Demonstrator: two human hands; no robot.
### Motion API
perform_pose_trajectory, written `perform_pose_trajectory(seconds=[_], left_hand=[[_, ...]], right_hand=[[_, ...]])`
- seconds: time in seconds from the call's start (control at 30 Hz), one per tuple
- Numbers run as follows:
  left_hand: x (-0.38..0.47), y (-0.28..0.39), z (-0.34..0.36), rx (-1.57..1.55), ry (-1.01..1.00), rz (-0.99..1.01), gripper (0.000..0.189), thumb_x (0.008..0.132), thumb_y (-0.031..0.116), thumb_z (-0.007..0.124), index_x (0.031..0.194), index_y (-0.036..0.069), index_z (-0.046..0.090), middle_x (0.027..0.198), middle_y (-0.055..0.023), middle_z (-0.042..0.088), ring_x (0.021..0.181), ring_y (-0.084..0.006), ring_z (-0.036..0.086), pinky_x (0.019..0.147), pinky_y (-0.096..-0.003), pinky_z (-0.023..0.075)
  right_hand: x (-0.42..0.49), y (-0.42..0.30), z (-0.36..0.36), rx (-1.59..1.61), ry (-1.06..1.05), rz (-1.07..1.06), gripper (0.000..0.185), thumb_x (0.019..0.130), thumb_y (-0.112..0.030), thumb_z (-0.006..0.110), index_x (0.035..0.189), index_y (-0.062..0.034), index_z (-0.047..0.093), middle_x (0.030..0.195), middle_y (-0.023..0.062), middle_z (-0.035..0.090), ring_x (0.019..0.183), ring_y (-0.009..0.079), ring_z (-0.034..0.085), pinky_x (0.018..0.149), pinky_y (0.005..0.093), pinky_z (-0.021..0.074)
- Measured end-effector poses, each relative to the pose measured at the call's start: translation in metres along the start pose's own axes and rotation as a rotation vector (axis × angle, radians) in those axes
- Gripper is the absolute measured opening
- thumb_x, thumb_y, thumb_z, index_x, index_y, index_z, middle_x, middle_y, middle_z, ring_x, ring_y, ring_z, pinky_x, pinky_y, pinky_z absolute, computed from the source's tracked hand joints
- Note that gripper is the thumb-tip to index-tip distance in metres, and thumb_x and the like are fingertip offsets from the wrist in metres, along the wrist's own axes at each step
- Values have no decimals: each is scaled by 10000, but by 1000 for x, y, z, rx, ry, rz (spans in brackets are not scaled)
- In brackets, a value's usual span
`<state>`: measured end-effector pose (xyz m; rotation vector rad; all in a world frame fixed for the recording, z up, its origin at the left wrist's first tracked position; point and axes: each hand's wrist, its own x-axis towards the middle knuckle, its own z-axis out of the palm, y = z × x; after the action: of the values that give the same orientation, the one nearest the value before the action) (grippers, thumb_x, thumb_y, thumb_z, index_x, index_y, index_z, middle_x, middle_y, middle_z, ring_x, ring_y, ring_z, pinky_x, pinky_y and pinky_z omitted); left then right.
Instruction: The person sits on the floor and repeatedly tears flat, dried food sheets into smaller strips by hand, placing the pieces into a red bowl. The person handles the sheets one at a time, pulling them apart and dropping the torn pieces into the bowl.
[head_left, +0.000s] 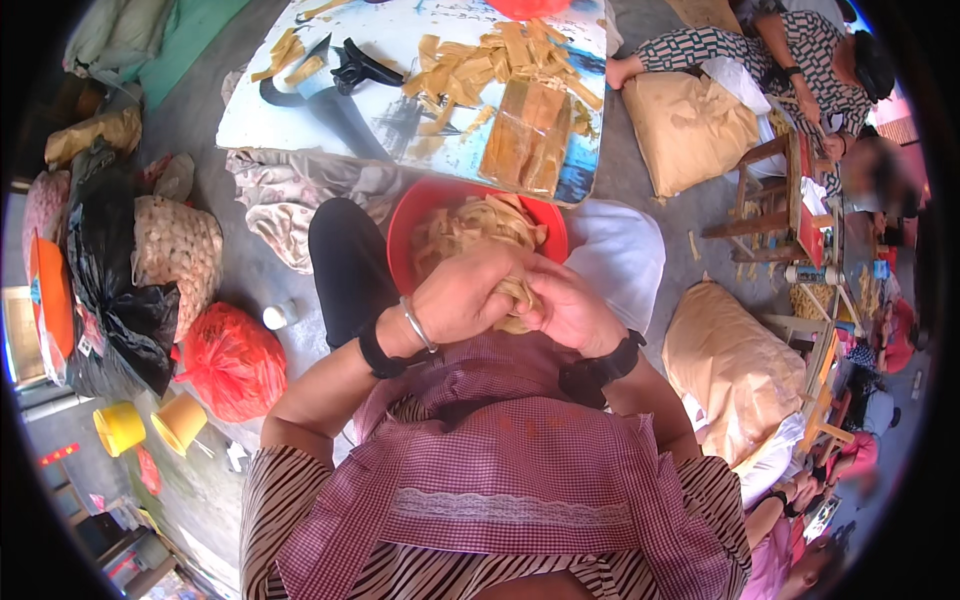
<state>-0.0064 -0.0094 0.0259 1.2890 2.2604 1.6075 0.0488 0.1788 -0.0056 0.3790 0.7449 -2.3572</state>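
Note:
Close above my lap, my left hand (465, 292) and my right hand (570, 307) meet around a small folded bundle of yellowish strip (516, 294). Fingers of both hands pinch it, and they hide part of it. Just beyond my hands, between my knees, sits a red plastic basin (405, 225). Inside lie many soft, flat yellowish strips (487, 221), possibly tofu skin. My wrists and forearms do not touch the basin's rim, as far as I can see.
A white tabletop (427, 15) ahead carries loose tan strips (465, 67), a clear-wrapped tan block (525, 139) and a black plastic tool (364, 67). Bags, including a red one (236, 364), stand left. Paper sacks (690, 124), a wooden stool (772, 202) and other people (814, 67) are right.

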Motion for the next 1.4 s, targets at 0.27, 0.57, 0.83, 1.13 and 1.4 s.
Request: perform_pose_trajectory(seconds=[0.27, 0.57, 0.83, 1.13, 1.4], left_hand=[[-5, 2, 7, -89, 15, -450, 131, 795, 50, 604, 918, 8, 583, 821, -132, 595, 726, -291, 609, 660, -340, 494], [-11, 1, 8, 66, 135, -129, 195, 812, 71, 644, 995, 22, 601, 862, -148, 584, 796, -354, 588, 689, -398, 485], [-14, 7, 11, 252, 82, -76, 241, 802, 58, 648, 1039, 35, 616, 882, -124, 603, 801, -328, 598, 710, -377, 498], [-16, -4, 6, -609, -6, -628, 134, 871, 74, 667, 864, 51, 535, 763, -26, 603, 633, -86, 583, 562, -221, 463], [-12, -5, 8, -908, -36, -570, 137, 881, 28, 647, 887, 56, 514, 818, 0, 591, 709, -62, 585, 641, -198, 480]], right_hand=[[-6, 2, 14, -1373, 325, -711, 210, 854, -64, 638, 1027, 47, 595, 995, 59, 599, 854, 205, 609, 741, 293, 502], [-9, -1, -4, -469, 20, -76, 214, 968, -195, 539, 986, 4, 616, 899, 25, 605, 705, 66, 525, 621, 223, 454], [1, 4, -9, -478, 99, -116, 190, 960, -175, 552, 980, -5, 632, 818, 23, 607, 668, 77, 539, 586, 221, 460], [-9, -5, 13, -437, 42, -210, 224, 941, -167, 586, 1128, -48, 554, 823, 19, 583, 620, 78, 527, 517, 204, 437], [-4, -3, -15, -150, -193, -99, 193, 933, -192, 602, 1073, -76, 537, 807, 44, 573, 582, 98, 485, 480, 210, 380]])
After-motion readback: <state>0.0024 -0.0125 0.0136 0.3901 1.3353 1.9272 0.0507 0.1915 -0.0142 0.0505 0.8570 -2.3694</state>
